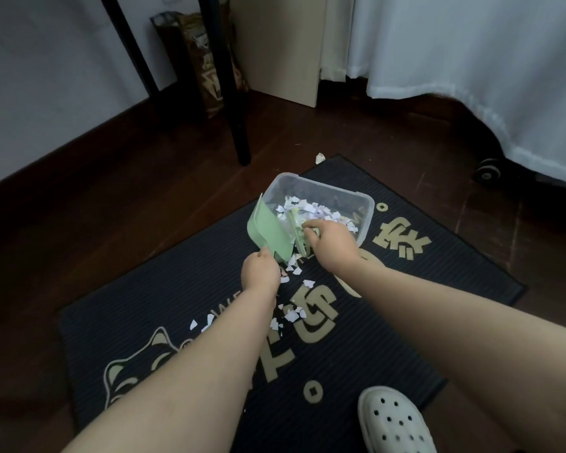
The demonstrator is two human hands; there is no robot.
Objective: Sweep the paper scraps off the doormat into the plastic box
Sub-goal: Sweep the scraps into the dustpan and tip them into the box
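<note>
The left hand (260, 273) has its fingers curled round the green dustpan (268, 228), which is tilted into the plastic box (366, 204) at the doormat's (438, 273) 12 o'clock. The right hand (334, 243) clamps the small green brush (297, 232). Paper scraps (294, 313) lie mid-mat.

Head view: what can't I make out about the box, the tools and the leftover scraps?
All in the head view.
1. Green tool: mostly covered by the right hand; whether it's a brush is unclear.
2. Plastic box: near wall hidden behind the dustpan and that hand.
3. Scraps on the doormat: any beneath the left forearm are hidden.
4. Left hand: fingers tucked underneath, out of sight.
</note>
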